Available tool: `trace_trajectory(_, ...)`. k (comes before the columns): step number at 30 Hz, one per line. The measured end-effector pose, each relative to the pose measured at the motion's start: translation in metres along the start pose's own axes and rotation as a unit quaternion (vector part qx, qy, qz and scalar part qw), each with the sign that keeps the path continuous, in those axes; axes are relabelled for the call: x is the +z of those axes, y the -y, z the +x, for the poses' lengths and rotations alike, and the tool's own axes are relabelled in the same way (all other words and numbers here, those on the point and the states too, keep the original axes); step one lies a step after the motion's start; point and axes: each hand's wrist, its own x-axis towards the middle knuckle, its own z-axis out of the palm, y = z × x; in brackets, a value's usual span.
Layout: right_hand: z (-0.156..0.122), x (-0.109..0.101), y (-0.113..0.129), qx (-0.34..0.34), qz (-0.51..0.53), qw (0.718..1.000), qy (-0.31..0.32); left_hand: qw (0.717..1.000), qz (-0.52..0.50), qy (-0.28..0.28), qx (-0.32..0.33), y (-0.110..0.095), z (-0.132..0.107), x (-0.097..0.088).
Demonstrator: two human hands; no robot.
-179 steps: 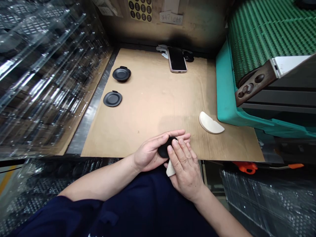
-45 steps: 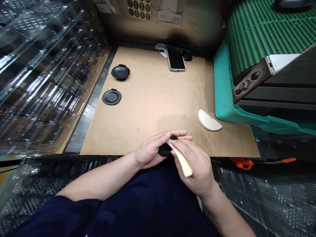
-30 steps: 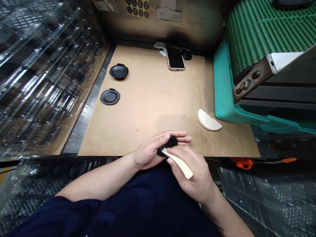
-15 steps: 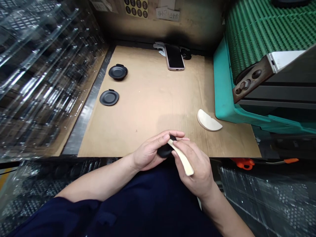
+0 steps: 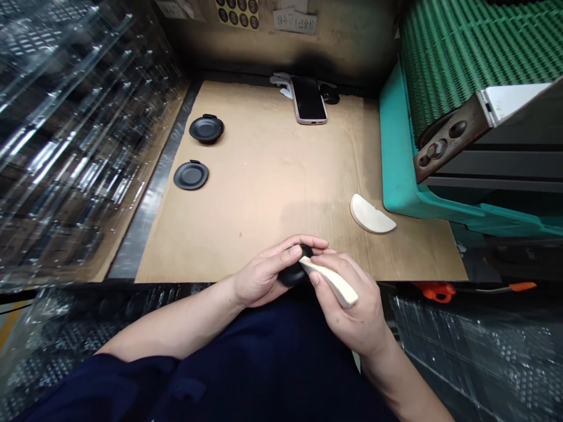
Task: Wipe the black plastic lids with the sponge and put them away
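A person in dark blue clothing sits at a desk [image 5: 272, 176] covered with a brown cardboard sheet, seen from above. Both hands meet at the near edge of the desk, just over the lap. The left hand [image 5: 264, 275] is curled closed around a small round black part [image 5: 294, 272], with the thumb and fingers wrapped over its top and side. The right hand [image 5: 352, 308] is closed around a cream-coloured flat stick [image 5: 332, 281], gripped between thumb and fingers, its far tip touching the black part.

Farther back on the left of the desk lie two more black round parts well apart from the hands: a shallow black lid [image 5: 190, 175] and, behind it, a black dish [image 5: 206, 129]. On the right, near a teal machine base [image 5: 396, 164], lies a pale half-moon pad [image 5: 372, 214]. At the far edge of the desk a phone [image 5: 308, 99] lies face up. A green ribbed conveyor belt [image 5: 466, 53] rises at upper right. Stacks of clear plastic trays [image 5: 65, 129] fill the left side. An orange-handled tool [image 5: 435, 289] lies below the desk's right front corner.
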Motion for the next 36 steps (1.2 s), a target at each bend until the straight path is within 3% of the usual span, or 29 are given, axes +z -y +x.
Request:
trace_trajectory(7,0.001,0.001,-0.002,0.044,0.027,0.999,0.006,1.000,0.002,0.006,-0.001,0.001,0.001,-0.001)
trace_trajectory(12,0.000,-0.008,0.006,0.039,0.067,0.996,0.050,0.999,-0.012,0.043,0.017,0.001,0.003,-0.003)
trace_trajectory(15,-0.002,-0.017,0.011,0.034,0.081,0.996,-0.004,0.998,-0.035,0.053,0.020,-0.001,0.004,-0.002)
trace_trajectory(19,-0.005,-0.023,0.013,0.041,0.013,0.995,-0.092,0.997,-0.053,0.055,0.021,-0.004,0.003,-0.002)
trace_trajectory(22,-0.007,-0.022,0.013,0.028,-0.021,0.997,-0.067,0.996,-0.059,0.064,0.029,-0.004,0.003,-0.001)
trace_trajectory(29,0.000,-0.007,0.016,-0.058,-0.024,0.996,0.069,0.995,-0.051,0.075,0.046,0.002,0.004,-0.005)
trace_trajectory(33,0.002,0.001,0.017,-0.058,0.038,0.995,0.074,0.995,-0.055,0.068,0.044,0.002,0.004,-0.005)
trace_trajectory(36,0.002,0.006,0.015,-0.067,0.051,0.996,0.039,0.996,-0.050,0.063,0.050,0.000,0.004,-0.003)
